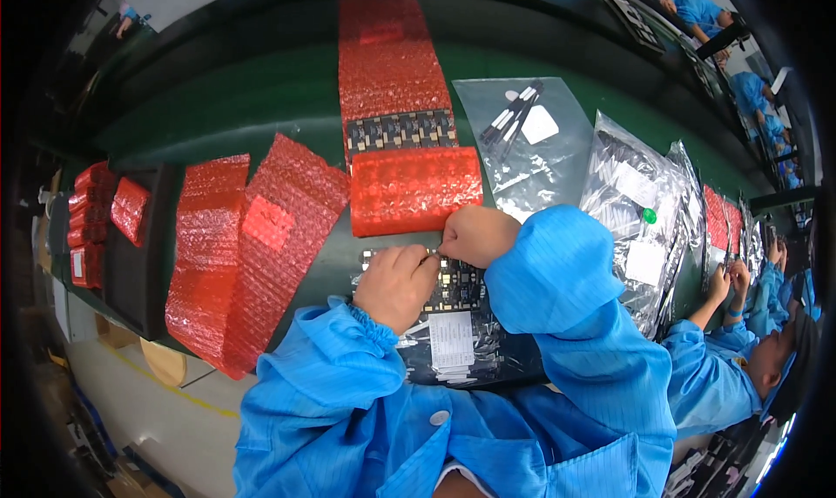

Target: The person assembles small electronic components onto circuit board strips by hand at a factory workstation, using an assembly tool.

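Observation:
My left hand (396, 287) and my right hand (479, 235) meet fingertip to fingertip over a dark circuit board panel (460, 282) close to my body. Both are closed in a pinch; whatever sits between the fingers is too small or hidden to make out. Part of the panel is covered by my left hand. Just beyond my hands lies a folded red bubble-wrap pouch (416, 191). Behind that, a second circuit board panel (401, 131) rests on a long red bubble-wrap sheet (387, 63). A clear bag with a white label (450, 339) lies under the near edge of the panel.
Red bubble-wrap sleeves (261, 254) lie to the left, beside a black tray (139, 272) with red-wrapped packets. On the right are a clear bag of black strips (514, 124) and stuffed clear bags (631, 211). A co-worker (723, 359) works at far right.

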`<state>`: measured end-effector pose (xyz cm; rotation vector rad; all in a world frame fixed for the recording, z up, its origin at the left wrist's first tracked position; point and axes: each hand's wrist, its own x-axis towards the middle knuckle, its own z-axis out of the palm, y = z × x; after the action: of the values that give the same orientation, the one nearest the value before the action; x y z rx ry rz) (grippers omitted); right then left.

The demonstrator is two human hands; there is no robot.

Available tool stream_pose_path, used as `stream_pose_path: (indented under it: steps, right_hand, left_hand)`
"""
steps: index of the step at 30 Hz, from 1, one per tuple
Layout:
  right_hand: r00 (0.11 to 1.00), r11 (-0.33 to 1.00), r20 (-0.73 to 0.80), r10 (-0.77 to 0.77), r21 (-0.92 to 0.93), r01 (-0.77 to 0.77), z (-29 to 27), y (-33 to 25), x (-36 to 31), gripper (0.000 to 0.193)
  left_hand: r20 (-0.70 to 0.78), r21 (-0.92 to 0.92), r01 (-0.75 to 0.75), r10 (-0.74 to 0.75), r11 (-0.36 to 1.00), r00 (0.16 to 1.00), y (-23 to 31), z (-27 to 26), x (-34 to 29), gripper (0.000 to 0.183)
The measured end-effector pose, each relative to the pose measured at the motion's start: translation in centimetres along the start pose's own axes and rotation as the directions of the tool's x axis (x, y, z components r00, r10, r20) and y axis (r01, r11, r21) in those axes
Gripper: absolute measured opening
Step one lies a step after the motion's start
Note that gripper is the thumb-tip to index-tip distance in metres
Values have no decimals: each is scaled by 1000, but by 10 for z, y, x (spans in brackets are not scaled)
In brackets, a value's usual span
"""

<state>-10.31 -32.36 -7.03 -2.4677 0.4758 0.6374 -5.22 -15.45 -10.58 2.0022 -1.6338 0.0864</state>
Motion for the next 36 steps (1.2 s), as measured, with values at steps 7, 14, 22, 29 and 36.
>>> stream_pose_path:
  steps: [7, 14, 22, 29, 36]
  right_hand:
    - [997, 997, 17, -72, 28, 71, -7, -3, -1, 21]
    - [997, 999, -81, 5, 38, -2, -5, -12, -23, 20]
    - [788, 847, -320, -526, -279, 452, 17, -48, -48, 16]
    - [698, 721, -182, -693, -216, 659, 50, -69, -50, 20]
    - [761, 773, -160, -629, -231, 590, 57, -67, -50, 26]
  left_hand:
    - [60, -189, 175, -166, 966, 984, -3, -37, 1, 17]
    - [185, -102, 624, -602, 774, 777, -24, -161, -69, 19]
    - [182, 279, 407, -464, 870, 867, -8, -138, -154, 26]
    - [282, 262, 286, -357, 922, 891, -13, -138, -151, 21]
    - [371, 300, 283, -385, 911, 845, 3, -204, -111, 16]
